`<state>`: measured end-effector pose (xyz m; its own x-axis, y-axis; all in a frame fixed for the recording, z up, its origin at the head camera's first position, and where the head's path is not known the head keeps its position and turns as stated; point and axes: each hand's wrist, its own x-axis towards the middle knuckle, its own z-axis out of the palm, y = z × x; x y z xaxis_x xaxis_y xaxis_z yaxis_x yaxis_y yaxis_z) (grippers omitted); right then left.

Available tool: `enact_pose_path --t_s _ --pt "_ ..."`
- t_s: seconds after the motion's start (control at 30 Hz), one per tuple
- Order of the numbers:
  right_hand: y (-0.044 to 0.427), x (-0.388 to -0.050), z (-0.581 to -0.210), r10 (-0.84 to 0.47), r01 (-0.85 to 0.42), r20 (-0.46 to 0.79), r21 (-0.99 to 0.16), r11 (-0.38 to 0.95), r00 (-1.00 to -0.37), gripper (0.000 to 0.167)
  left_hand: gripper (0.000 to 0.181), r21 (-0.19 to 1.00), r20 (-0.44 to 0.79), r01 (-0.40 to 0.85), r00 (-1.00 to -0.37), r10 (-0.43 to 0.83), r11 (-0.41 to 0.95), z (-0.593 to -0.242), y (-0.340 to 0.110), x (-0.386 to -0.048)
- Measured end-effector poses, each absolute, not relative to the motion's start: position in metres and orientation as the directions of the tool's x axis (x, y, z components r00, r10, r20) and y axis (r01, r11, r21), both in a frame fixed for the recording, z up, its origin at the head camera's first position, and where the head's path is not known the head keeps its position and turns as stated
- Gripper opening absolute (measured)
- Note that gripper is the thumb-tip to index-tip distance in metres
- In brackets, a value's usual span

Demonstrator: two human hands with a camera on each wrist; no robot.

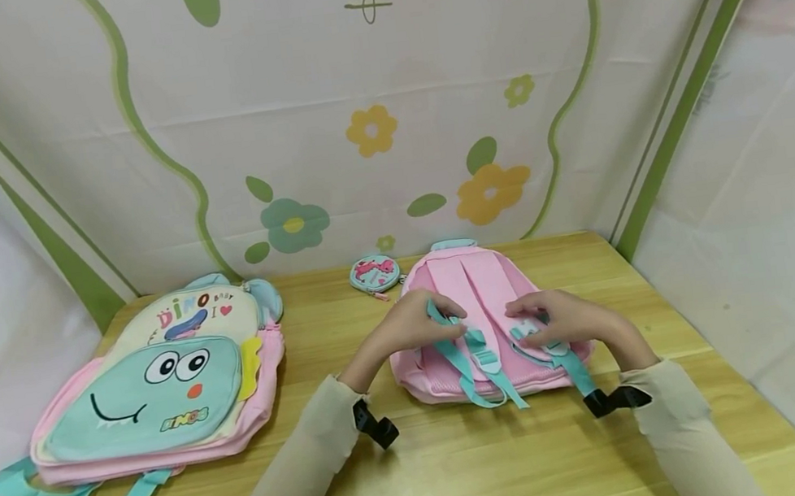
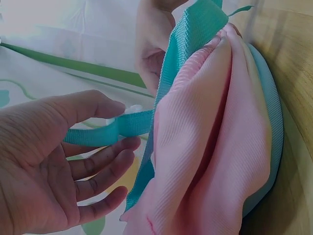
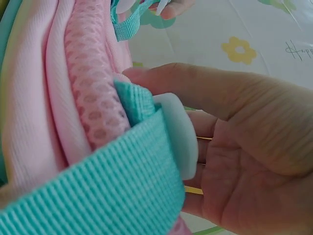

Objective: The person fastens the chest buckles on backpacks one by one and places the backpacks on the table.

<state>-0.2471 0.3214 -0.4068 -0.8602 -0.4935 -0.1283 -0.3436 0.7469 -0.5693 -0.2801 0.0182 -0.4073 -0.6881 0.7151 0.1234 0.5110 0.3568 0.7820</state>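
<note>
A pink backpack (image 1: 470,272) lies with its back panel up, its teal webbing straps (image 1: 502,387) and light plastic buckles on top. My left hand (image 1: 416,321) is over its left shoulder strap. In the left wrist view, a teal strap (image 2: 134,123) runs between the thumb and the loosely bent fingers, without a clear grip. My right hand (image 1: 560,315) is at the other shoulder strap. The right wrist view shows its thumb near the pink padding and its fingers behind the pale buckle (image 3: 178,134), loosely bent; contact there is partly hidden.
A second backpack (image 1: 142,400), teal and cream with a cartoon face, lies front up on the left of the wooden table (image 1: 460,470). A small round teal pouch (image 1: 374,273) lies beside the pink backpack's top. A flower-printed cloth wall (image 1: 310,127) stands behind.
</note>
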Motion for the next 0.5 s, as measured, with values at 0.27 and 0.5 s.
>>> enact_pose_path --t_s 0.27,0.5 --pt "0.321 -0.246 -0.402 -0.496 -0.354 -0.113 -0.567 0.744 -0.861 0.043 0.031 0.763 0.105 0.519 -0.688 0.718 0.386 -0.405 0.017 -0.281" --pt "0.315 -0.242 -0.395 -0.468 -0.338 -0.117 -0.542 0.769 -0.876 0.027 0.031 0.724 0.067 0.532 -0.688 0.723 0.439 -0.403 0.016 -0.279"
